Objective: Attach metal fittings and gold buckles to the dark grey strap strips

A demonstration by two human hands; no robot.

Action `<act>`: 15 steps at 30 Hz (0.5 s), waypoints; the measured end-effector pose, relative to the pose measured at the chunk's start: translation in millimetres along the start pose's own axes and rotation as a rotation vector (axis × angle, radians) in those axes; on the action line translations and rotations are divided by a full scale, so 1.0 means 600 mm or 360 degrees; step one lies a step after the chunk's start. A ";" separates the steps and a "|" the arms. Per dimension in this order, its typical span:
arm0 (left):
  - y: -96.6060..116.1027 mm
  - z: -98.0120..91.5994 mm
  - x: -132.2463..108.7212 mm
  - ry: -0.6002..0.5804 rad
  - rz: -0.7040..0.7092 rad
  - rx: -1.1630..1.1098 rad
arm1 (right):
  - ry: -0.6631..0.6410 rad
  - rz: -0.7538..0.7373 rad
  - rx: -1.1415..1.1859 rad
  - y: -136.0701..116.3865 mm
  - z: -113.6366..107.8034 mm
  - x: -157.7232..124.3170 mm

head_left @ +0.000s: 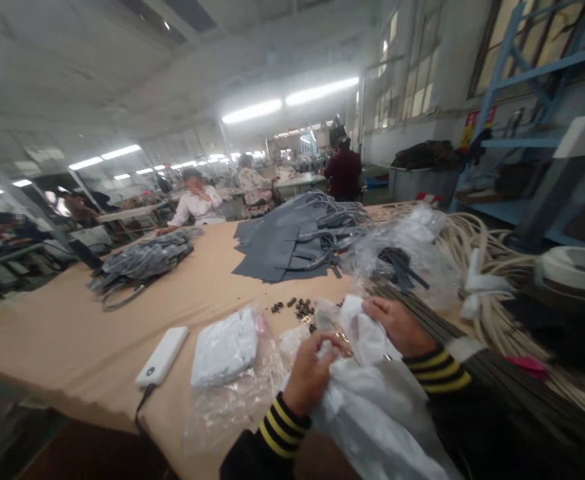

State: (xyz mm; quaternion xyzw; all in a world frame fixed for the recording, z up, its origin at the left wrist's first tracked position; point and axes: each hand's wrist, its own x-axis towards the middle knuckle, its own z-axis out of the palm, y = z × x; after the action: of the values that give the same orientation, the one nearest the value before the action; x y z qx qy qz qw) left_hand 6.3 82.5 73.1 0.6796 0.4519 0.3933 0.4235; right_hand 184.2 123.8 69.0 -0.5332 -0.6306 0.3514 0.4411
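My left hand (311, 372) is closed on the edge of a crumpled white plastic bag (372, 413) that lies at the near edge of the tan table (72, 333). My right hand (397, 325) grips the same bag higher up, its fingers curled over a white fold. Both sleeves are black with yellow-striped cuffs. Just beyond my hands lies a scatter of small dark metal parts (297, 308). What is inside the bag is hidden.
A white power bank (163, 356) with a cable and a clear bag of white pieces (225, 347) lie to the left. Grey leather pieces (282, 243) and straps (142, 263) are farther back. Cream cord (492, 253) and dark rods (472, 340) crowd the right. Other people work at distant tables.
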 end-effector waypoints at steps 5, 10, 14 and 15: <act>0.003 -0.055 -0.016 0.0074 -0.0144 -0.0020 | 0.0119 -0.0094 -0.0390 -0.008 -0.030 0.042; 0.024 -0.082 -0.028 0.0128 -0.0184 0.0024 | 0.0131 -0.0204 -0.0451 -0.025 -0.044 0.059; 0.023 -0.082 -0.033 0.0128 -0.0119 0.0064 | 0.0118 -0.0280 -0.0427 -0.049 -0.041 0.069; 0.019 -0.082 -0.033 0.0123 -0.0117 0.0079 | 0.0128 -0.0272 -0.0381 -0.054 -0.041 0.071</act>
State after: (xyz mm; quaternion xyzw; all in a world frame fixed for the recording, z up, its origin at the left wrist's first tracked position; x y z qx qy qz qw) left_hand -40.9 71.9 97.3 0.6572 0.5021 0.3920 0.4030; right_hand 193.5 159.3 115.0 -0.5399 -0.6930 0.2131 0.4275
